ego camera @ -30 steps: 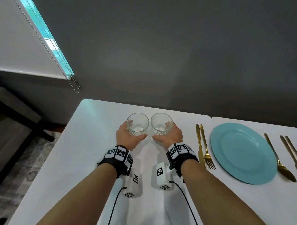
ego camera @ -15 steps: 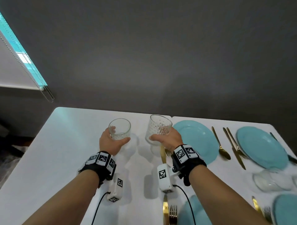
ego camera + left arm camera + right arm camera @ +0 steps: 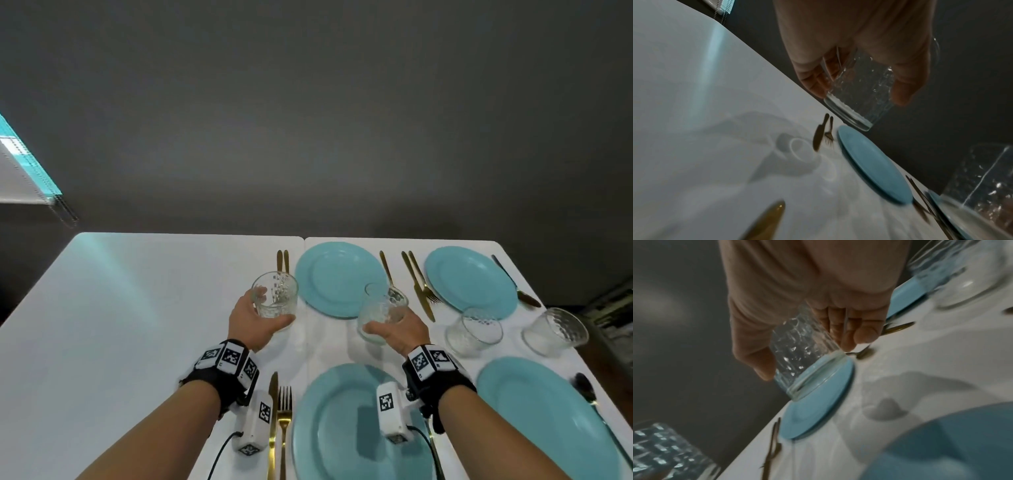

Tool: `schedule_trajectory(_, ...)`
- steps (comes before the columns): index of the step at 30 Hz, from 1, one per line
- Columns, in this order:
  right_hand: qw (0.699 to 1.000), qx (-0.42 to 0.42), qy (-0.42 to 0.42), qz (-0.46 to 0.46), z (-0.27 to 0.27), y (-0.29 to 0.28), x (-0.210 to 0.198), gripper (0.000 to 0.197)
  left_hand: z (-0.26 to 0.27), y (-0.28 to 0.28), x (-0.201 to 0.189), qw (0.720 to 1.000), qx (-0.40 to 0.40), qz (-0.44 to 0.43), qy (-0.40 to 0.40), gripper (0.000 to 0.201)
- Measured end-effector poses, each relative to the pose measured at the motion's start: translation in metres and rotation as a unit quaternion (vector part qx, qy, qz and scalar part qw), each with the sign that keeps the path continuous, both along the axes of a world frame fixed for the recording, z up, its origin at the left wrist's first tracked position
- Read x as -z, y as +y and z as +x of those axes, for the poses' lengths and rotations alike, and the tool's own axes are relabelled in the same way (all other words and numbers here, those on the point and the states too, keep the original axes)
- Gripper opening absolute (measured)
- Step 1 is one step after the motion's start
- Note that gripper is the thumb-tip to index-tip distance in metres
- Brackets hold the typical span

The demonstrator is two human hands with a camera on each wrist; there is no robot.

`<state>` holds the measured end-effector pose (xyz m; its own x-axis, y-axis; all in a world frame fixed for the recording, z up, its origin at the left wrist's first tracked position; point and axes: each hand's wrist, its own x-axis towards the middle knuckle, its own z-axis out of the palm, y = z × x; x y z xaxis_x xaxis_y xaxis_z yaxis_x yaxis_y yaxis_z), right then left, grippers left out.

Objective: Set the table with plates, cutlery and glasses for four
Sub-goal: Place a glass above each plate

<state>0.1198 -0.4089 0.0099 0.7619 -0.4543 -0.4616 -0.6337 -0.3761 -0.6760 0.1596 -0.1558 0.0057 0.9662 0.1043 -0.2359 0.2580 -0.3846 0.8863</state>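
My left hand [image 3: 271, 310] grips a clear patterned glass [image 3: 278, 291] round its side, held off the white table [image 3: 120, 308] near the far-left gold knife and fork [image 3: 283, 260]. The left wrist view shows the same glass [image 3: 857, 97] between thumb and fingers. My right hand [image 3: 387, 325] grips a second glass [image 3: 383, 305], tilted, over the gap between the far-left plate [image 3: 337, 277] and the near-left plate [image 3: 342, 431]; it also shows as the glass [image 3: 803, 356] in the right wrist view. Two more glasses [image 3: 474, 330] [image 3: 555, 335] stand on the table at the right.
Two further blue plates lie at the far right [image 3: 471, 282] and near right [image 3: 548, 418]. Gold cutlery lies beside the plates: a spoon [image 3: 387, 270], a knife and fork [image 3: 419, 291], a near knife and fork [image 3: 278, 411]. The table's left half is bare white surface.
Both hands lifted their glasses off the left part of the table and carried them right, towards the place settings. The right glass is now tilted.
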Motion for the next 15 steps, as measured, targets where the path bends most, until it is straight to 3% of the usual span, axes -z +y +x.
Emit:
schedule_trajectory(7, 0.994, 0.107, 0.009, -0.007, -0.034, -0.044, 0.033, 0.073, -0.031, -0.04, 0.008, 0.999, 0.023, 0.022, 0.02, 0.075)
schedule_trajectory(15, 0.994, 0.108, -0.005, -0.009, -0.042, -0.054, 0.049, 0.079, -0.04, -0.063, 0.018, 0.998, 0.033, 0.028, 0.035, 0.079)
